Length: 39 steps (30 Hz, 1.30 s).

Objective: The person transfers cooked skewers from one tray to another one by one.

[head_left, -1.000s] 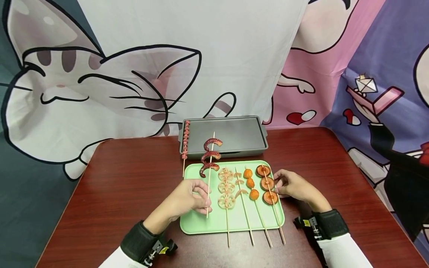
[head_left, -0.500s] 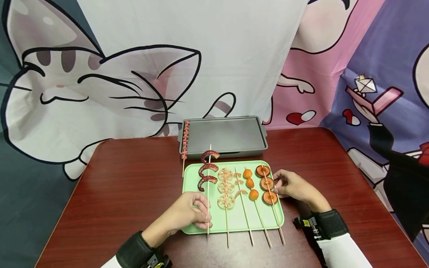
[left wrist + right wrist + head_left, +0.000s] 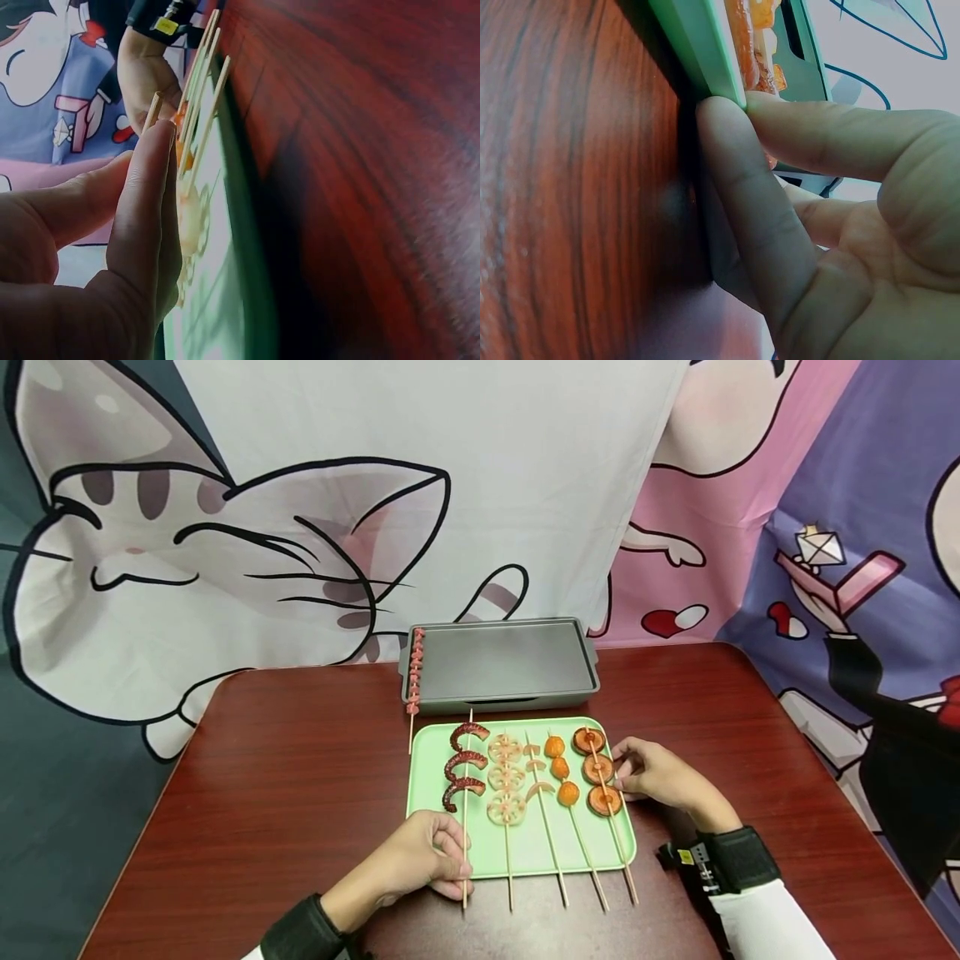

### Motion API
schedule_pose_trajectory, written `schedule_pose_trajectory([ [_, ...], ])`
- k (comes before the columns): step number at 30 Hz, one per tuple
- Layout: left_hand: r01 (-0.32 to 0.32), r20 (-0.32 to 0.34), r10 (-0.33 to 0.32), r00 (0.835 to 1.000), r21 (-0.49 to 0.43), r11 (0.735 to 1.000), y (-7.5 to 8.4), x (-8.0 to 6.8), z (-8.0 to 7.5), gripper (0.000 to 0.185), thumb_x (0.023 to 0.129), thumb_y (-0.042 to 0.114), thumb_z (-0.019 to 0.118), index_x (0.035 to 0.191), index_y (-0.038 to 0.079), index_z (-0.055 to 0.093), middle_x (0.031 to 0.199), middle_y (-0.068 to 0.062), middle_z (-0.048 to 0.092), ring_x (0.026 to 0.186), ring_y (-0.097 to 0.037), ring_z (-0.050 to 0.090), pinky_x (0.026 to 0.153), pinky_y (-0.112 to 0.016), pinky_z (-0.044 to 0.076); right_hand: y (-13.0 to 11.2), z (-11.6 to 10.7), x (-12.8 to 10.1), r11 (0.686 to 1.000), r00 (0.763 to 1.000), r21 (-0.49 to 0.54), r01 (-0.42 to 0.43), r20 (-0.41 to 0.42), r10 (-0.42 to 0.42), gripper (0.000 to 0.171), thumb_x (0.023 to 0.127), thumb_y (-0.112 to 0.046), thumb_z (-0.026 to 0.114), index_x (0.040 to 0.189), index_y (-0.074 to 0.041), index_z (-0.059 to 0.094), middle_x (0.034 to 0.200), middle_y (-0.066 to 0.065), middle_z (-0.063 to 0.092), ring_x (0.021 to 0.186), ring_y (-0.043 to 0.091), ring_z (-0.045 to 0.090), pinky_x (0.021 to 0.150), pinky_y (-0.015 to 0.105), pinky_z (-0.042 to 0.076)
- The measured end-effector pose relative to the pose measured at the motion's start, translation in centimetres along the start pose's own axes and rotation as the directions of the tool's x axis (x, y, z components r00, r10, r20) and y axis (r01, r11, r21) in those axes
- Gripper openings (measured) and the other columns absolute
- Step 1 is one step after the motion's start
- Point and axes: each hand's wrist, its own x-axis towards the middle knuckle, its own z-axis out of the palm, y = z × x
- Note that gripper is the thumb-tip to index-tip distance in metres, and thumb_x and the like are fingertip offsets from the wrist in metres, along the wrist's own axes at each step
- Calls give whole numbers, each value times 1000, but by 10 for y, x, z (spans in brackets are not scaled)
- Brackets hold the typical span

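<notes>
My left hand (image 3: 427,857) pinches the lower stick of a skewer with dark red curled tentacle pieces (image 3: 467,762). That skewer lies over the left part of a light green tray (image 3: 442,723); whether it touches the tray I cannot tell. In the left wrist view, the stick's end (image 3: 154,109) sticks out past my thumb and fingers. At the tray's right edge, my right hand (image 3: 660,777) pinches the rim (image 3: 718,52) between thumb and finger. To the right of the tentacle skewer lie skewers of lotus root slices (image 3: 507,778), pale curved pieces (image 3: 537,767), orange balls (image 3: 559,768) and mushroom caps (image 3: 597,770).
Behind the green tray stands a grey rectangular pan (image 3: 502,660). A skewer of small pink-red pieces (image 3: 415,672) leans along its left side. The skewers' bare ends overhang the tray's front edge, above the reddish-brown table (image 3: 300,752). Printed cloths (image 3: 525,485) hang behind.
My left hand has drawn the tentacle skewer toward the table's front, bringing its pieces from across the tray's back edge to over the tray. My right hand has stayed at the rim.
</notes>
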Motion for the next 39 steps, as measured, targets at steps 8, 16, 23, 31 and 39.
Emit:
schedule_pose_trajectory([
  [8, 26, -13, -27, 1000, -19, 999, -9, 3, 1, 22, 84, -19, 68, 98, -10, 53, 76, -12, 66, 68, -23, 74, 65, -34, 66, 2, -1, 0, 1000, 1000, 8, -5, -1, 5, 36, 92, 11, 66, 125, 15, 50, 90, 16, 63, 79, 19, 63, 66, 26, 62],
  [16, 42, -20, -42, 999, -4, 999, -11, 8, -1, 24, 86, -17, 69, 102, -10, 52, 76, -11, 67, 65, -21, 74, 63, -34, 66, 1, -1, 0, 1000, 1000, 4, 1, -2, -1, 37, 91, 12, 66, 124, 15, 50, 89, 16, 63, 79, 19, 64, 65, 26, 63],
  [23, 62, -10, -61, 998, 78, 995, -12, 10, -3, 25, 86, -10, 72, 102, -8, 53, 72, -12, 67, 54, -17, 70, 53, -34, 64, 3, -1, 1, 1000, 1000, 13, 7, -1, -7, 37, 91, 12, 66, 124, 15, 51, 89, 16, 63, 78, 18, 64, 66, 26, 63],
  [31, 40, -57, -27, 998, 242, 969, -13, 10, -2, 22, 86, -4, 76, 97, -7, 56, 67, -15, 65, 44, -16, 66, 45, -38, 61, 4, -1, 1, 1000, 1000, 21, 8, -8, -8, 36, 90, 11, 67, 123, 15, 51, 88, 15, 62, 76, 16, 64, 66, 28, 64],
  [39, -5, -96, 55, 994, 460, 888, -4, 5, -3, 19, 88, 9, 80, 81, 2, 63, 55, -13, 64, 37, -10, 60, 39, -36, 57, 3, -1, 1, 1000, 1000, 3, 13, -3, -13, 36, 91, 11, 67, 122, 15, 51, 87, 14, 63, 77, 17, 64, 65, 27, 63],
])
